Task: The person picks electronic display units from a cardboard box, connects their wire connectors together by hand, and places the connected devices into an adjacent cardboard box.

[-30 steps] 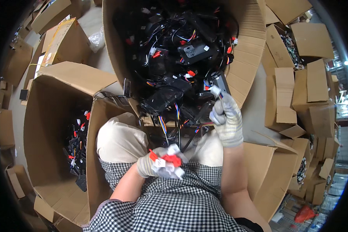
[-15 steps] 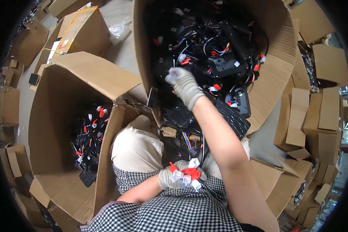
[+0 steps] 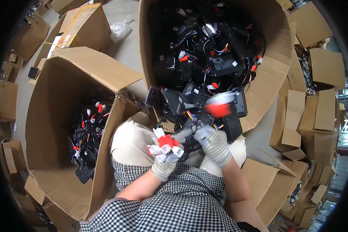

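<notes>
Both my hands wear striped grey-white gloves and are close together over my lap. My left hand (image 3: 167,162) is closed on a bunch of cables with red and white plug connectors (image 3: 165,145), whose heads stick out on top. Beside it, my right hand (image 3: 213,142) is closed on a cable; its grip is partly hidden by its own fingers. Just beyond the right hand a red and white connector (image 3: 219,109) is smeared by motion. Black boxy devices (image 3: 175,102) and coloured wires lie right past my hands, at the near side of the big carton.
A large carton (image 3: 272,73) ahead holds many black devices with wires and connectors. Another carton (image 3: 46,127) at my left holds black cable pieces with red and white connectors. More cartons (image 3: 324,112) stand at the right. Clear plastic wrap (image 3: 121,29) lies on the floor.
My right hand has come back from inside the large carton to beside my left hand. The left hand, still holding its connector bunch, has risen and shifted slightly left. Devices at the carton's near side have shifted.
</notes>
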`<control>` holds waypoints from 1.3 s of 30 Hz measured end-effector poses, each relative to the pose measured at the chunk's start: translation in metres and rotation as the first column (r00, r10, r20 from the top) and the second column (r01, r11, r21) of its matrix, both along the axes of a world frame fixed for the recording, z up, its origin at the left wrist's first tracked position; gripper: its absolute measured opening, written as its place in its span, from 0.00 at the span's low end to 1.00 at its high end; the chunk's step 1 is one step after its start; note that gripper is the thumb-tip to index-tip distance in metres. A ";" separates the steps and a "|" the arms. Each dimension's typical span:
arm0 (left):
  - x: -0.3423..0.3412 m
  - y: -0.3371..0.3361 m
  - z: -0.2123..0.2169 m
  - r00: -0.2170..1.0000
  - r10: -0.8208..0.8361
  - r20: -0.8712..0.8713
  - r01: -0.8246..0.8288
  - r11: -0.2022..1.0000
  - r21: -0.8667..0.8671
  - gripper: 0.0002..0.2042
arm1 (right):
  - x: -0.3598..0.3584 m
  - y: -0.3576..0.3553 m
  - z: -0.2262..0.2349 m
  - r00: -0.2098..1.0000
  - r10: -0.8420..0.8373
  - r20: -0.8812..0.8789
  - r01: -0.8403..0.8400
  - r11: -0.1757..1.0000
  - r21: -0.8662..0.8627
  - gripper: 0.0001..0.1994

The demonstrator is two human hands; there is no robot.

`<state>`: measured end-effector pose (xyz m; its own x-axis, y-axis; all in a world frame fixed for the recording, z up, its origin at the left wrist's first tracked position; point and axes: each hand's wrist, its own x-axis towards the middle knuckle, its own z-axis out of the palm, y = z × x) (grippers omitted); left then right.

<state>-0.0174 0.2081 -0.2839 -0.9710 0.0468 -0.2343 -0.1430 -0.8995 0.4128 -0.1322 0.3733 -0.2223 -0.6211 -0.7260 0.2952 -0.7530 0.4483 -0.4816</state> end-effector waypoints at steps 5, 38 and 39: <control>-0.011 -0.003 0.037 0.991 0.062 -0.120 -0.089 0.968 -0.236 0.23 | 0.035 -0.006 0.034 0.986 -0.159 -0.046 0.166 0.939 0.303 0.13; -0.010 -0.013 0.022 0.997 0.052 0.059 0.002 0.725 -0.689 0.04 | 0.008 0.000 0.150 0.826 0.369 -0.426 -0.049 0.801 0.597 0.17; -0.012 -0.014 0.031 0.999 0.017 0.029 0.007 0.730 -0.683 0.06 | 0.008 0.000 0.151 0.840 0.394 -0.374 -0.085 0.775 0.626 0.17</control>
